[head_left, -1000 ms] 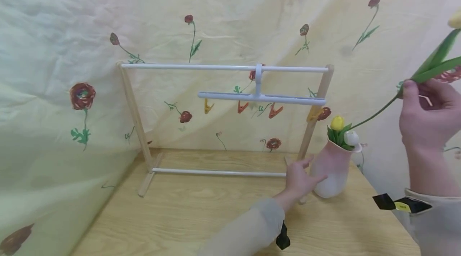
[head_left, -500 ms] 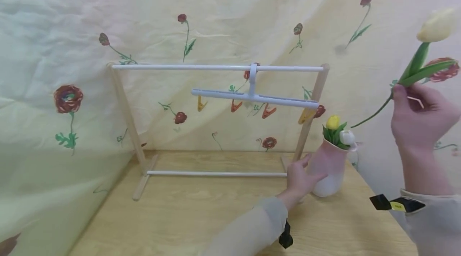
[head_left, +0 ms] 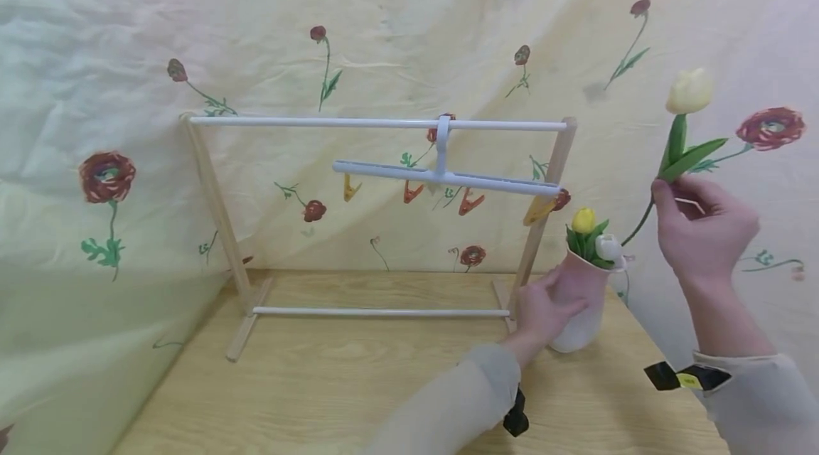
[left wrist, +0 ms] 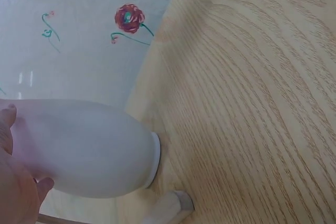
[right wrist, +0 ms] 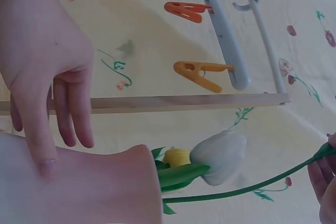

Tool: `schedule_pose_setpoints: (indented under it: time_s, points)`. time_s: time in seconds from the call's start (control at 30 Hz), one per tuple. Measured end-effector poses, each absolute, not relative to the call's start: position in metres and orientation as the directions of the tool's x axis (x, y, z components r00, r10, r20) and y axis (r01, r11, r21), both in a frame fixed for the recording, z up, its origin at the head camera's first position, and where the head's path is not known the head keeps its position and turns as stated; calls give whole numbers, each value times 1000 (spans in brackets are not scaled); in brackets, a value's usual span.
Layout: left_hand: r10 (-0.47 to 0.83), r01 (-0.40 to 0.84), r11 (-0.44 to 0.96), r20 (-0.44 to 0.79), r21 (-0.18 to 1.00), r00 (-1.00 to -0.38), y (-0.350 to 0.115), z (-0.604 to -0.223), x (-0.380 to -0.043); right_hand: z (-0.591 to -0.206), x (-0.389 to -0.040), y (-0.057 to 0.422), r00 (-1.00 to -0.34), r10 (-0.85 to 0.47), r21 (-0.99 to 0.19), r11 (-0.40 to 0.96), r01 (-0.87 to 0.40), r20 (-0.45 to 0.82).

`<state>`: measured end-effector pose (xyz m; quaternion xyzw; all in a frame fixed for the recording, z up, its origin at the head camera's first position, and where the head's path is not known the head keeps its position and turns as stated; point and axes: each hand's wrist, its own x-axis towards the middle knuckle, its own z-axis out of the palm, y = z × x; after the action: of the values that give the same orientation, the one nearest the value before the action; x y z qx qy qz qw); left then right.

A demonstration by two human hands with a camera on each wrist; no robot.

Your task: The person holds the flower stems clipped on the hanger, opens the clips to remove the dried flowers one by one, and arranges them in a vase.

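A pink-to-white vase stands at the right side of the table, holding a yellow tulip and a white tulip. My left hand lies against its left side, fingers spread and thumb across the front; the left wrist view shows fingertips on the vase wall. To the right and higher, my right hand pinches an upright cream tulip just below its leaves, between thumb and fingers. Its green stem slants down to the vase rim, meeting it in the right wrist view.
A wooden rack with white rods stands left of the vase, its right leg close behind my left hand. A pale blue hanger hangs from the top rod, carrying several yellow and orange clips. Floral cloth covers the wall behind.
My right hand has come left and slightly down with the cream tulip, bringing the stem nearer the vase. My left hand stays at the vase, its thumb a little further across it.
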<state>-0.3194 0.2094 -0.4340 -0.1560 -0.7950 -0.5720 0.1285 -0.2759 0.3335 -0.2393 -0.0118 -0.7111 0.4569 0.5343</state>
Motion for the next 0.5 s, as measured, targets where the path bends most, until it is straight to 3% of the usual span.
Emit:
schedule_pose_setpoints:
  time_s: [0.2, 0.5]
  points:
    - [106, 426, 285, 413, 859, -904, 212, -439, -320, -258, -283, 339, -503, 448, -662, 626, -413, 739]
    - [115, 459, 264, 445, 848, -888, 216, -440, -320, -278, -286, 341, -550, 391, -635, 678, -370, 738]
